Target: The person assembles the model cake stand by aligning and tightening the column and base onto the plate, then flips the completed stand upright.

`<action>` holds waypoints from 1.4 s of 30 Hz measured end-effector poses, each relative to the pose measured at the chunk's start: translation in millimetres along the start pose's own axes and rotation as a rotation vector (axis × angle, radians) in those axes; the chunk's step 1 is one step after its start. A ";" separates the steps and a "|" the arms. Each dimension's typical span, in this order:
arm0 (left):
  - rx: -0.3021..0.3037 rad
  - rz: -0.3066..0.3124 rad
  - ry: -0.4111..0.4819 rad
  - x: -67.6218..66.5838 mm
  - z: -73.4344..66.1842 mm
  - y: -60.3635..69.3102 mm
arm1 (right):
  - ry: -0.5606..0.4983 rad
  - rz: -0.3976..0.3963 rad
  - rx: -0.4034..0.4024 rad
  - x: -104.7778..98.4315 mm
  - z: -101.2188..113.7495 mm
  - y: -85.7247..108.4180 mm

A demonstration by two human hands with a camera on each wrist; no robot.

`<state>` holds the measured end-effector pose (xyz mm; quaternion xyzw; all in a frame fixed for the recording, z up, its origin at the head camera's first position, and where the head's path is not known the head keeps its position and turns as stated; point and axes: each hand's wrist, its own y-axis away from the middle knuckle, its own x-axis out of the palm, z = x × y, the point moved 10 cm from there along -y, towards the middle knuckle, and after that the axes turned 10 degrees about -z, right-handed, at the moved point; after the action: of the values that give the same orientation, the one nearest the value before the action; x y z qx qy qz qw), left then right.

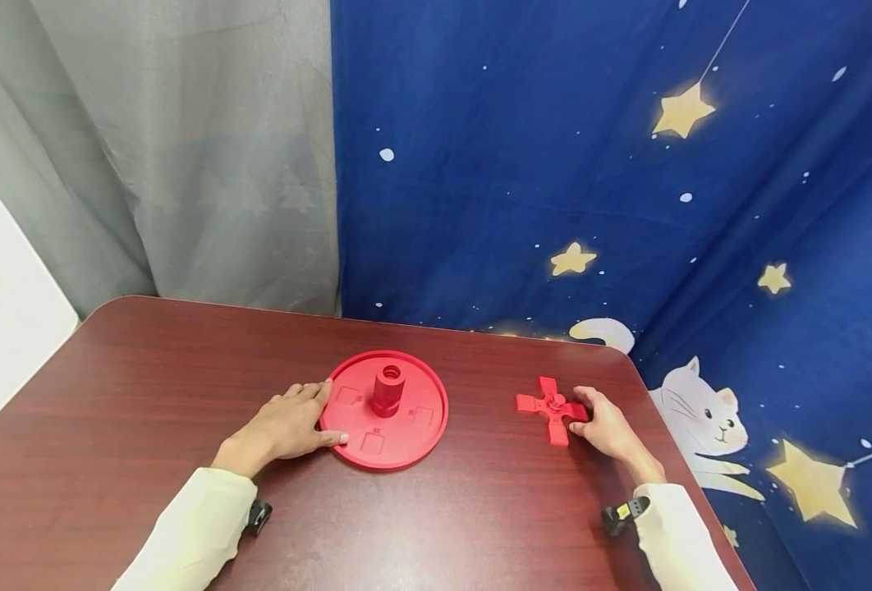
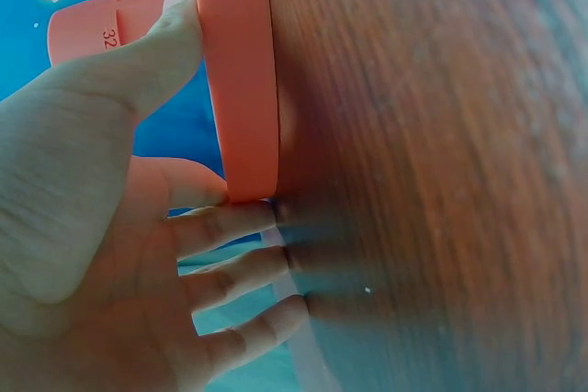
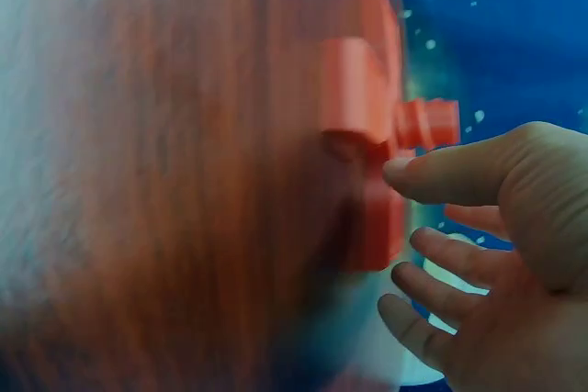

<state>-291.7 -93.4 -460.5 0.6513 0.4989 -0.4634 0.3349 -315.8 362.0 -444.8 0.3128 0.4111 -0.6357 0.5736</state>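
A round red disc (image 1: 406,450) with a raised rim lies flat on the table, a hollow threaded post (image 1: 388,389) upright at its middle. My left hand (image 1: 288,425) grips its left edge, the thumb over the rim and the fingers along the side. In the left wrist view the hand (image 2: 110,218) has its thumb on the disc (image 2: 241,89), with several fingertips at the tabletop. To the right lies a red cross-shaped piece (image 1: 557,427) with a threaded stub. Around its right arm my right hand (image 1: 612,427) stands with fingers spread, not closed on the cross (image 3: 360,98).
The brown wooden table (image 1: 436,525) ends at a back edge before a grey curtain (image 1: 244,164) and a blue star-patterned curtain (image 1: 495,164). Its right edge runs close beside my right forearm. A white surface (image 1: 0,312) stands at the far left.
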 end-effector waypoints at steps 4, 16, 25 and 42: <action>0.001 -0.002 -0.002 -0.6 0.1 -0.5 | 0.061 0.005 -0.012 5.8 -4.9 0.5; 0.009 -0.004 -0.011 -2.6 -2.2 1.1 | 0.093 -0.059 -0.022 3.3 -3.7 2.5; 0.006 -0.006 -0.014 -2.2 -0.7 1.2 | -0.282 -0.329 -0.077 -36.8 20.9 7.0; 0.003 -0.007 -0.008 -3.9 -1.9 1.8 | -0.407 -0.354 -0.058 -35.0 29.8 -12.2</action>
<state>-289.7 -93.5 -456.2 0.6482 0.4991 -0.4680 0.3341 -320.5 352.3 -398.5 0.0854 0.3535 -0.7639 0.5331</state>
